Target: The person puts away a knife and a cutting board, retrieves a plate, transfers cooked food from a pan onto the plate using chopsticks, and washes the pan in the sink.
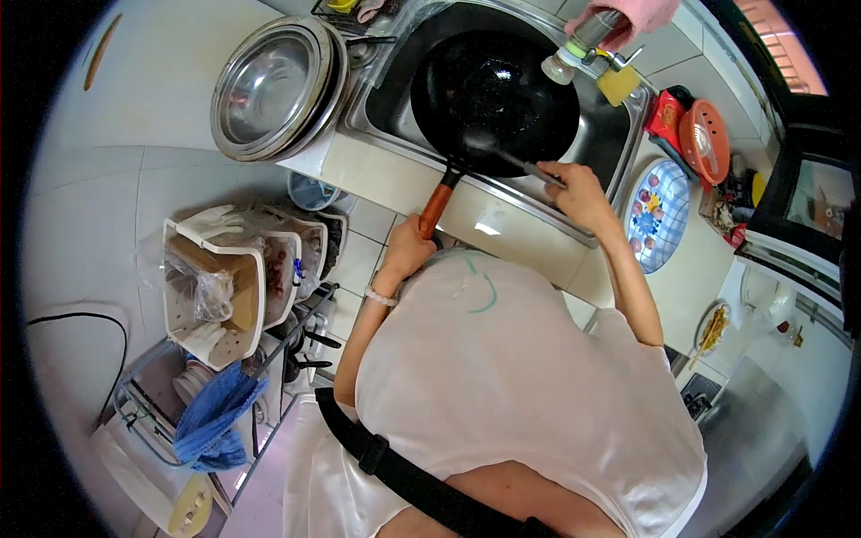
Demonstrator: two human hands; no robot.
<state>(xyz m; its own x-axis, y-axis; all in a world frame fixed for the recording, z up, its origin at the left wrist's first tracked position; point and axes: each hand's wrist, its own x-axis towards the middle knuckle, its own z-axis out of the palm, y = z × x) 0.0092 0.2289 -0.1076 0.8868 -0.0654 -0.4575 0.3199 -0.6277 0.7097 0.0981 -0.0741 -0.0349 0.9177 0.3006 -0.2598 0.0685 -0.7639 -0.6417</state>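
Observation:
A large black wok (502,94) lies in the steel sink (381,112), its inside dark and shiny. My left hand (409,247) is closed around the end of the wok's reddish wooden handle (437,208), which sticks out over the sink's front edge. In my right hand (578,197) is a long grey-handled tool (538,172). Its far end reaches the near side of the wok, where it is blurred, so I cannot tell its exact kind. Above the wok's right side hangs the faucet (563,65).
Stacked metal bowls (269,90) stand left of the sink. A yellow sponge (619,85) is by the faucet. On the right counter are a blue checked tray (659,215) and an orange basket (704,142). White bins (215,278) and a blue cloth (215,421) are at lower left.

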